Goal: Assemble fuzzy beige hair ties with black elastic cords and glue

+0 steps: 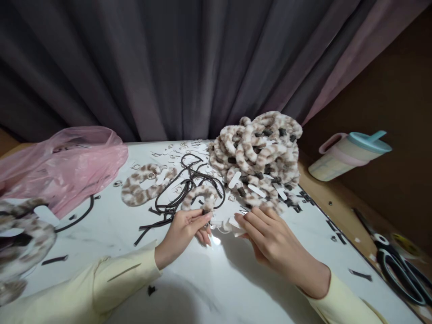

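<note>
My left hand (189, 228) pinches a small fluffy brown-and-white plush ring (195, 194) at its dark joint, with the ring standing up beyond the fingers. To its right, my right hand (270, 234) is closed, its fingertips beside some white slips (232, 226) that look like tags. A small pointed tip (243, 211) shows above the right index finger; what the fingers grip is mostly hidden. Behind both hands lies a tangle of dark cords (192, 182). A large pile of similar plush rings (258, 150), some with white tags, rises just past the right hand.
More plush pieces (145, 185) lie to the left, some beside a pink plastic bag (91, 153). Metal rings and clasps (182, 148) are scattered at the back. At right are short dark cord pieces (305, 198), scissors (394, 261) and a lidded cup (344, 157).
</note>
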`<state>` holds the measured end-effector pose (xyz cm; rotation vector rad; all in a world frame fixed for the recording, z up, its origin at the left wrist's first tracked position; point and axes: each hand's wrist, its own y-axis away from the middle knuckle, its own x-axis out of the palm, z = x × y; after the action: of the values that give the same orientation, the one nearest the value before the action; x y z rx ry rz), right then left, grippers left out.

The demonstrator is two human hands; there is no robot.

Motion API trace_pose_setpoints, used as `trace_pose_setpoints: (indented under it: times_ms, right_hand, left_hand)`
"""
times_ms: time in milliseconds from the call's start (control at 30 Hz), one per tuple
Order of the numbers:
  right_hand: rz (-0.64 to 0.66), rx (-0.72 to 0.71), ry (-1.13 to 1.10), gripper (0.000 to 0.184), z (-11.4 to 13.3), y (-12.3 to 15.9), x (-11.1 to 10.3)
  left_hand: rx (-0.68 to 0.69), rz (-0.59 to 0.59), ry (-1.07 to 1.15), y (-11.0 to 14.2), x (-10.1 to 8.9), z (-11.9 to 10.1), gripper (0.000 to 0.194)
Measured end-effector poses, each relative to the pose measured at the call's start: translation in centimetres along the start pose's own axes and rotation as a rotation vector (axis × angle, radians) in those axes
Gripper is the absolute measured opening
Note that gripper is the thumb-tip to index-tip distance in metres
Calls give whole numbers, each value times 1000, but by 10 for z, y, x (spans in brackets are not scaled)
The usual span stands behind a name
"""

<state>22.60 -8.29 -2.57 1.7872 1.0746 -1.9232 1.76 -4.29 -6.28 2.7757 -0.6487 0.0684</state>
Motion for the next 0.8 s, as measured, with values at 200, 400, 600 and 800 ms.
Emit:
trace_pose_setpoints:
  times_ms: [200,400,600,800]
  right_hand:
    - [2,-7,2,27,-1,0,0]
    - [9,-2,-5,27,-1,0,1]
    - [-1,46,-77,21,-3,0,-5]
    - [-73,76,-93,18,-5,-1,-8]
  left_hand:
    - [0,2,11,0,1,1,36]
    - [4,-1,11,1,0,1,36]
    - [3,0,19,1,0,0,36]
    - [3,0,30,0,-1,1,34]
